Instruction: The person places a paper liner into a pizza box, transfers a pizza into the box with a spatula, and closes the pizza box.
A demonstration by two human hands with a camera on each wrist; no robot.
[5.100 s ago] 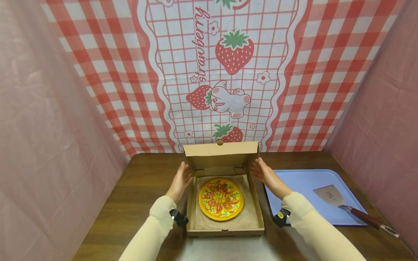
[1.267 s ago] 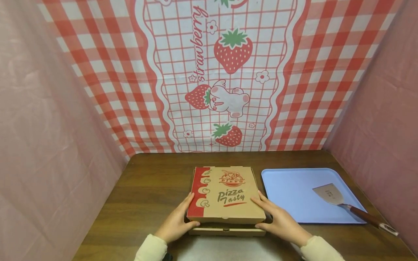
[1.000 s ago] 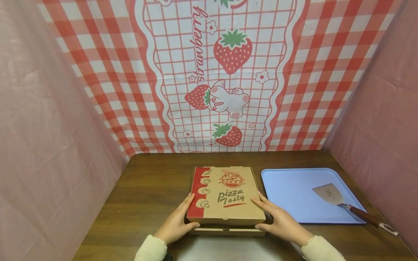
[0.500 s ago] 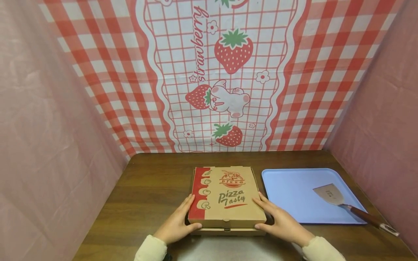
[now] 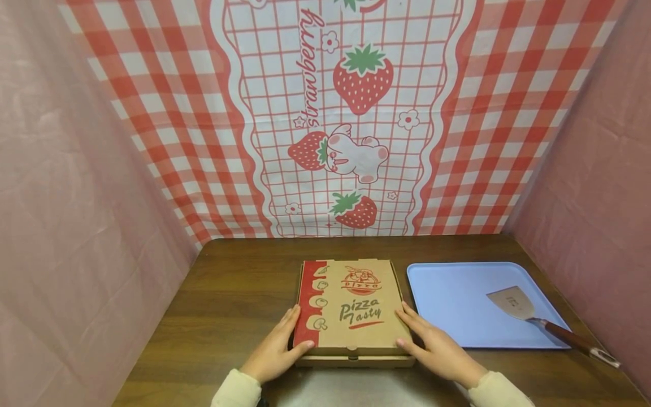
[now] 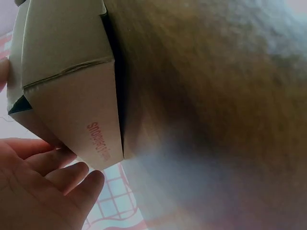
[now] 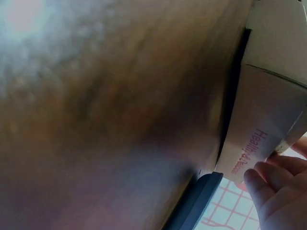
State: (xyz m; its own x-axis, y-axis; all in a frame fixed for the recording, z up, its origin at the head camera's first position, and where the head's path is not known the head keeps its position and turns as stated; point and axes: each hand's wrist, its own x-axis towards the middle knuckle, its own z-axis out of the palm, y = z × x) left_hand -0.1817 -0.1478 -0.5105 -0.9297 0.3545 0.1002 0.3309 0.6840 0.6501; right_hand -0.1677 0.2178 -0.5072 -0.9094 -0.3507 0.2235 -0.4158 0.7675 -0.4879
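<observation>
A cardboard pizza box (image 5: 361, 333), with a red printed strip on its left side, lies on the table with its lid lowered over the base. The base's front wall still shows below the lid's front edge. My left hand (image 5: 277, 349) rests against the box's left side, thumb on the lid's front left corner and fingers extended along the side. Mirroring it, my right hand (image 5: 439, 347) touches the right side, thumb on the front right corner. Both wrist views show fingers against the printed side panels (image 6: 81, 115). The box's inside is hidden.
A light blue tray (image 5: 452, 305) stands close to the box's right side. On it lies a metal spatula (image 5: 513, 302), its wooden handle reaching past the tray's front right corner. A checked strawberry-print cloth (image 5: 363, 147) hangs behind the wooden table (image 5: 224, 299).
The box stood open with a toy pizza inside; its lid has come forward and down over it. Lately the lid's front edge has sunk further, and both thumbs have shifted onto its top.
</observation>
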